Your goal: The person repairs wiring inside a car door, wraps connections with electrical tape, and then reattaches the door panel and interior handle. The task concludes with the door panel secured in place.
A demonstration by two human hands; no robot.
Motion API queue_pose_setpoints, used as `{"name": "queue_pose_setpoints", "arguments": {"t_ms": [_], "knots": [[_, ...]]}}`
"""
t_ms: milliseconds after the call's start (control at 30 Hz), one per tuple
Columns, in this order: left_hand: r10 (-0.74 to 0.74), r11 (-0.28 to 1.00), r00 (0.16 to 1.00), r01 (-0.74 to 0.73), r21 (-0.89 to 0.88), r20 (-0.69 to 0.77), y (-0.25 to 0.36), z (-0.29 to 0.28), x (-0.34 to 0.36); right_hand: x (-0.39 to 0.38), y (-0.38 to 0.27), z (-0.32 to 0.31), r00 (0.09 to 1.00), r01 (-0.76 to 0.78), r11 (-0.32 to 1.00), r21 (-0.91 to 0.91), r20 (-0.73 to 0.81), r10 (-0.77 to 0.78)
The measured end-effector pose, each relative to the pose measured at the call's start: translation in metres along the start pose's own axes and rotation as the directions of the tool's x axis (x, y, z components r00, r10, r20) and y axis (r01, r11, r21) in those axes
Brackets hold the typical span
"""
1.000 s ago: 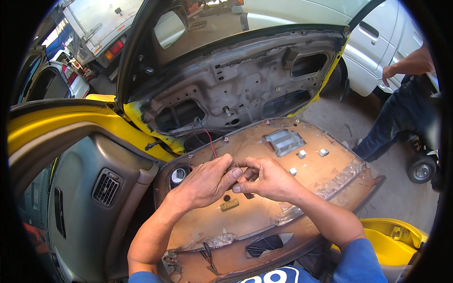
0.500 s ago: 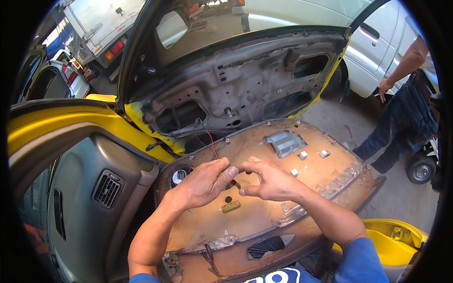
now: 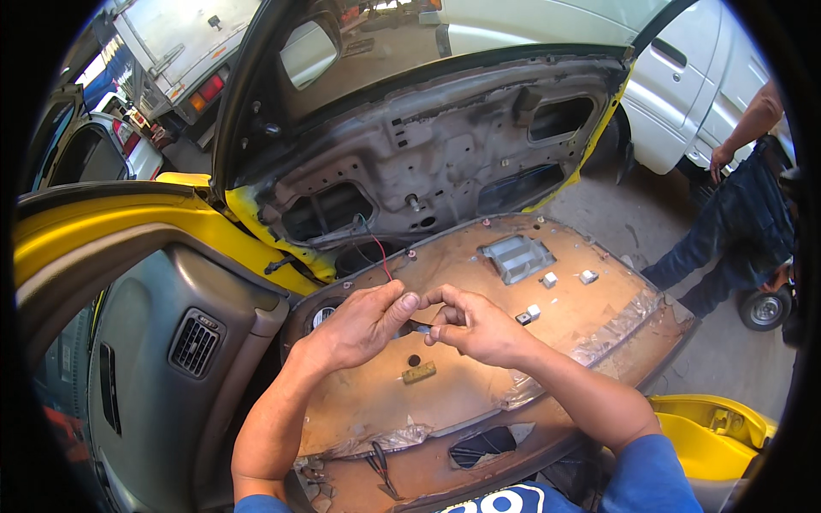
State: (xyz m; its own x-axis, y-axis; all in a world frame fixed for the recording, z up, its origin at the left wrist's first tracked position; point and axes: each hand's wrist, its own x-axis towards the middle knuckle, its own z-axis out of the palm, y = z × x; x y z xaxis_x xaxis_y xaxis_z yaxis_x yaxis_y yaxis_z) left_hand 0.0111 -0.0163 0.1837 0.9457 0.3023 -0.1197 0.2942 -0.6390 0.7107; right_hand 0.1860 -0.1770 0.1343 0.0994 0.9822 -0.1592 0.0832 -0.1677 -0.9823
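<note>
Hands met over the middle of a brown door trim panel [image 3: 479, 376], which lay back side up across the person's lap, beside the open yellow car door [image 3: 445, 154]. Left hand [image 3: 355, 329] had its fingers pressed together and curled, thumb tip touching the index tip of the right hand [image 3: 479, 329]. Right hand's fingers were bent into a pinch, closed on something small and dark at the panel's surface; what it was could not be told. A thin red wire [image 3: 380, 252] ran from the door's inner metal down to the panel, just beyond the left hand. A grey plastic bracket [image 3: 516, 256] sat on the panel's far side, past the right hand, with small white clips [image 3: 549, 280] near it. A small tan block [image 3: 419, 373] lay on the panel just nearer than the hands. Grey dashboard vent [image 3: 195, 344] sat left of the panel. Another person [image 3: 735, 214] stood well off to its right.
</note>
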Motion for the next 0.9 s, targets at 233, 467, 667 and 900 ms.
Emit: {"name": "queue_pose_setpoints", "arguments": {"t_ms": [233,467,667,900], "knots": [[0.018,0.999,1.0,-0.018,0.029,0.005,-0.004,0.003,0.0,0.005,0.0,-0.004,0.993,-0.065,0.994,0.085,0.1,0.056],[0.026,0.999,0.999,-0.025,-0.021,0.024,-0.002,0.008,-0.001,0.008,-0.007,0.003,0.99,0.122,0.871,-0.477,-0.005,-0.142],[0.022,1.0,0.995,-0.02,-0.022,0.095,-0.003,0.013,-0.009,0.014,-0.005,-0.001,0.981,0.03,0.974,-0.226,0.193,0.014],[-0.034,0.992,0.994,0.047,-0.119,0.108,-0.005,0.035,-0.026,-0.001,-0.008,-0.003,0.97,0.106,0.93,-0.351,0.242,-0.019]]}}
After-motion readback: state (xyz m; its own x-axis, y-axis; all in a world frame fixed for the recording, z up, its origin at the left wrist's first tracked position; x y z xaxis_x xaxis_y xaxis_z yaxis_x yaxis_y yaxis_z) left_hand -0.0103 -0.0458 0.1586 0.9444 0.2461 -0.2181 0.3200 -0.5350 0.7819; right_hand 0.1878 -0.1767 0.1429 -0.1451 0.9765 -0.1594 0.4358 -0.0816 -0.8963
